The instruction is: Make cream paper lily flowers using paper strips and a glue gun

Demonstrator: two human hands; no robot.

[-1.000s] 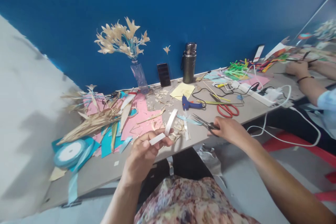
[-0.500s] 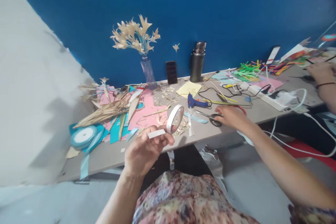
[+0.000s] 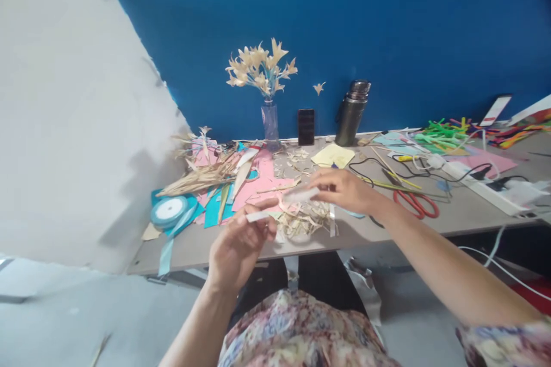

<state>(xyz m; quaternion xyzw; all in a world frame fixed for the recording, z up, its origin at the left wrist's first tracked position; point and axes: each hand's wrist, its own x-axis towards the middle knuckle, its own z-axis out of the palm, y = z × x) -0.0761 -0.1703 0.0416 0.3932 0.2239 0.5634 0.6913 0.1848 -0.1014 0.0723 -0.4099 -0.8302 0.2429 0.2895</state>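
Two bare hands work over one white tape roll (image 3: pixel 300 195) and one short white strip (image 3: pixel 257 217), the strip pinched between the left hand's (image 3: pixel 236 246) thumb and fingers, the roll gripped at its edge by the right hand's (image 3: pixel 346 189) fingers, between the two hands; blur hides whether strip and roll are joined. One heap of pale scraps (image 3: pixel 303 223) lies just under and between the hands, one blue ribbon spool (image 3: pixel 169 211) to the left of the left hand, one pair of red-handled scissors (image 3: pixel 415 205) to the right of the right hand, and beyond both hands stand one clear vase (image 3: pixel 271 120), one phone (image 3: pixel 306 127) and one flask (image 3: pixel 353 114). The left palm is turned partly up, fingers curled; the right forearm comes in across from the right, its hand palm down. Half a second ago the right hand was at the dark-handled scissors (image 3: pixel 376 222) while the roll hung by the left fingers; now the scissors are mostly hidden beneath the right wrist, and that hand has moved left to the roll.
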